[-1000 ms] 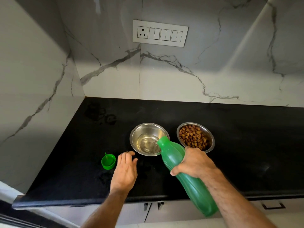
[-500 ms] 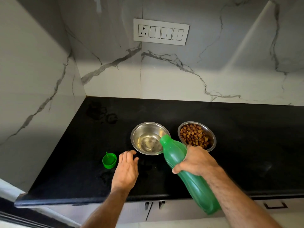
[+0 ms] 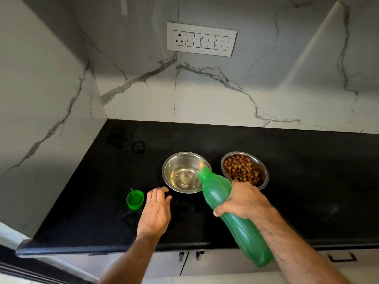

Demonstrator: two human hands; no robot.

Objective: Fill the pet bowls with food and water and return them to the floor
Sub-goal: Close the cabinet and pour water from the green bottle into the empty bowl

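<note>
Two steel bowls stand side by side on the black counter [image 3: 297, 181]. The left bowl [image 3: 185, 160] holds a shallow pool of water. The right bowl [image 3: 244, 171] is filled with brown kibble. My right hand [image 3: 244, 200] grips a green bottle [image 3: 217, 189] round its upper body, tilted so its open mouth sits over the left bowl's right rim. My left hand [image 3: 156, 210] rests flat on the counter just left of the water bowl, fingers straight. The bottle's green cap [image 3: 135, 199] lies open side up to the left of that hand.
Marble walls close the counter at the back and on the left. A switch plate with a socket [image 3: 201, 39] is mounted on the back wall. Drawer and cabinet fronts with handles [image 3: 190, 255] run below the counter's front edge. Faint ring marks [image 3: 127, 141] show near the back left corner.
The scene has shifted slightly in view; the bottle stays tilted over the water bowl and both hands keep their places.
</note>
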